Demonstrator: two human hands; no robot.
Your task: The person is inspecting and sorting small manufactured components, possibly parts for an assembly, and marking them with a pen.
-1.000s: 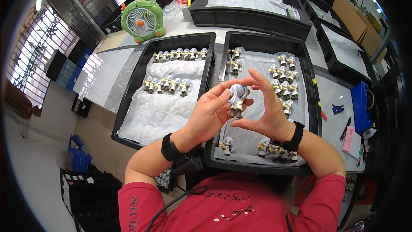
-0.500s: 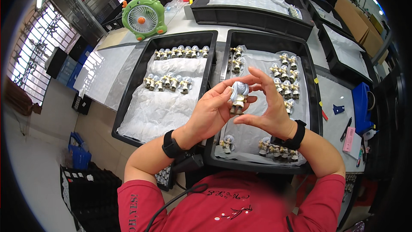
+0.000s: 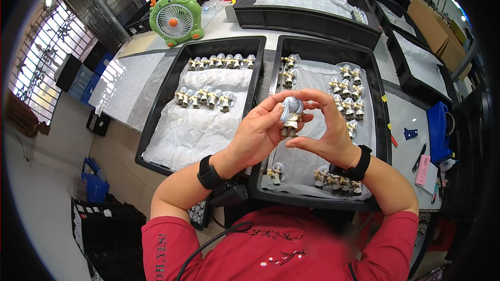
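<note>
A small figurine (image 3: 291,117) with pale blue-grey long hair, a white outfit and brown boots is held upright over the right-hand tray. My left hand (image 3: 260,130) grips its side between thumb and fingers. My right hand (image 3: 330,132) curves around its other side, with the index finger at the top of the head and the thumb by the boots. Below my hands lies the black right tray (image 3: 383,125), lined with white paper. Similar figurines (image 3: 346,91) stand in rows at its right side, and a lone figurine (image 3: 276,174) is at its near left corner.
The black left tray (image 3: 151,138) holds two rows of figurines (image 3: 205,98) on paper. A green animal-shaped fan (image 3: 177,19) stands behind it. Another large black tray (image 3: 307,18) lies across the back. A blue holder (image 3: 439,127), a pink box (image 3: 423,170) and a pen (image 3: 419,157) lie at right.
My right index finger has come down from a raised position to the top of the figurine's head. The left hand keeps its hold in nearly the same place.
</note>
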